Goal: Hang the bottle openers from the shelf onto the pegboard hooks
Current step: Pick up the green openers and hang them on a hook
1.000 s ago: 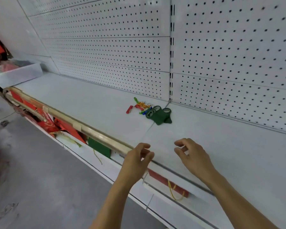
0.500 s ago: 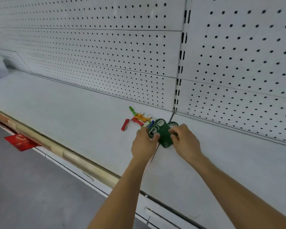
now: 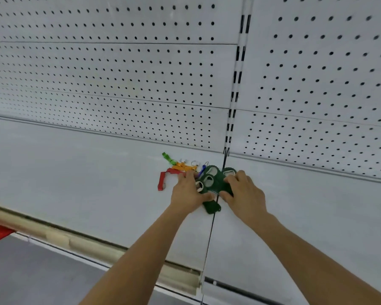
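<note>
Bottle openers, the dark green ones (image 3: 211, 183), lie in a little pile on the white shelf (image 3: 75, 183), close to the pegboard (image 3: 119, 80) at the back. Both hands are on this pile. The left hand (image 3: 188, 194) has its fingers and thumb curled round the left side of the green pile. The right hand (image 3: 243, 192) grips the right side the same way. The pile sits flat on the shelf, right over the dark seam (image 3: 210, 234) where two shelf boards meet.

None of the openers hangs on the wall yet, so I think the job is only just starting. All of it is left to do. I cannot see any hooks on the pegboard, only rows of small holes.

Just beside the left hand lie more small things: a red opener (image 3: 162, 180), an orange one (image 3: 182, 167), a light green one (image 3: 168, 158), something blue (image 3: 201, 170) and some key rings (image 3: 195, 162). They touch the green pile and could get dragged along when it is lifted.
</note>
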Available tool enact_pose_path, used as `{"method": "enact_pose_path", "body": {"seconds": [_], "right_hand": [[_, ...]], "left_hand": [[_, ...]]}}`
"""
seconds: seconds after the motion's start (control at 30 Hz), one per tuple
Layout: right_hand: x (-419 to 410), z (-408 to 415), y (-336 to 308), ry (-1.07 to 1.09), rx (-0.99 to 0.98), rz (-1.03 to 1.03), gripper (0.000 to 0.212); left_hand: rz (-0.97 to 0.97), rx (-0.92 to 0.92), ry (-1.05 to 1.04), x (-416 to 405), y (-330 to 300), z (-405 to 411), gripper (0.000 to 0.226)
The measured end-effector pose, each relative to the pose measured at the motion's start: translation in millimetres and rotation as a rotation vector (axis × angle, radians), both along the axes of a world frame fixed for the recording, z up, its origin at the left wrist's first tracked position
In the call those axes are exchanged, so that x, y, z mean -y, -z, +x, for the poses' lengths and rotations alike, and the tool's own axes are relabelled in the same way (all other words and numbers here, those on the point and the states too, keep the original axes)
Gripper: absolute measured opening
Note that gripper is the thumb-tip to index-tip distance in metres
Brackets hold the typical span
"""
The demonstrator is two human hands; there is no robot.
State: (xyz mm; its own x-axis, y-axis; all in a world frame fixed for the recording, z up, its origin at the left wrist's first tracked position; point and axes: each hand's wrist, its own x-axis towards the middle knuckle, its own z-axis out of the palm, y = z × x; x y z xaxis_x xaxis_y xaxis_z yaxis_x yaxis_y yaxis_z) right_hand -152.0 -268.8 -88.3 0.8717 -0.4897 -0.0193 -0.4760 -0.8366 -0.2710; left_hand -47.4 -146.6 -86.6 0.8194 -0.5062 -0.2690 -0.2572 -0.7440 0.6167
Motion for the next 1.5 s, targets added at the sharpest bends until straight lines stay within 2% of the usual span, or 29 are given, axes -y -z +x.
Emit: {"method": "enact_pose_path", "body": {"seconds": [0.07, 0.17, 0.37, 0.47, 0.63, 0.77, 1.0, 1.2, 1.5], "right_hand": [[-9, 0, 1, 0.003, -0.022, -0.019, 0.042], [-19, 4, -3, 0.059, -0.051, 0.003, 0.036], [-28, -9, -3, 0.181, -0.102, 0.101, 0.025], [-35, -33, 4, 0.248, 0.009, 0.242, 0.021], [-44, -81, -8, 0.316, 0.306, 0.500, 0.013], [-51, -126, -31, 0.330, 0.481, 0.628, 0.017], [-40, -241, -57, 0.435, 0.599, 0.756, 0.015], [-22, -370, -71, 0.476, 0.700, 0.730, 0.017], [7, -553, -77, 0.596, 0.819, 0.656, 0.018]], "left_hand": [[-0.066, -0.065, -0.015, -11, -1, 3, 0.078], [-0.142, -0.160, -0.030, -21, -2, 2, 0.077], [-0.305, -0.281, -0.079, -40, -6, -13, 0.060], [-0.402, -0.380, -0.093, -51, -11, -26, 0.048], [-0.541, -0.368, -0.064, -55, -25, -59, 0.032], [-0.583, -0.382, -0.025, -44, -38, -93, 0.031], [-0.644, -0.413, 0.060, -6, -61, -198, 0.028], [-0.693, -0.453, 0.143, 29, -74, -321, 0.025], [-0.669, -0.499, 0.274, 78, -72, -490, 0.026]]}}
